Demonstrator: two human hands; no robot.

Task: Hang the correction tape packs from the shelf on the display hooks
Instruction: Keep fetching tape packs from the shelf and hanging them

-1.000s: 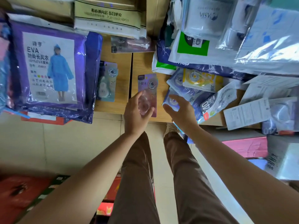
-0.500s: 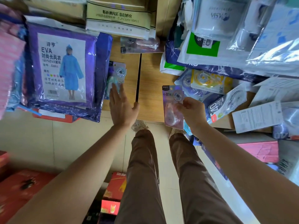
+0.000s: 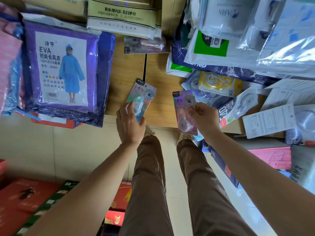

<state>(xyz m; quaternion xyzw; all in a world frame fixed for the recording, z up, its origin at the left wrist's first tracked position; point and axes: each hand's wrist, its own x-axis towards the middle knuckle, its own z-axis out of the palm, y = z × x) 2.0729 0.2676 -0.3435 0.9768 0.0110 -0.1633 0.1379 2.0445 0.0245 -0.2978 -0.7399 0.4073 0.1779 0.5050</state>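
My right hand (image 3: 203, 120) pinches a pink correction tape pack (image 3: 183, 111) by its right edge and holds it upright over the front edge of the wooden shelf (image 3: 160, 99). My left hand (image 3: 130, 121) grips the lower end of a blue-green correction tape pack (image 3: 142, 97), tilted above the shelf near its front edge. Another correction tape pack (image 3: 144, 45) lies at the back of the shelf. A loose heap of packs, one yellow (image 3: 219, 83) and one marked 40 (image 3: 238, 106), lies at the right. No display hooks are in view.
A purple packaged raincoat (image 3: 63, 72) overhangs the shelf at the left. Boxes (image 3: 119, 16) stand at the back, plastic bags (image 3: 255, 36) pile up at the right. Red cartons (image 3: 25, 198) sit on the floor beside my legs.
My left hand has taken hold of the blue-green pack beside the raincoat and drawn it toward the shelf's middle. My right hand keeps holding the pink pack it took over from the left.
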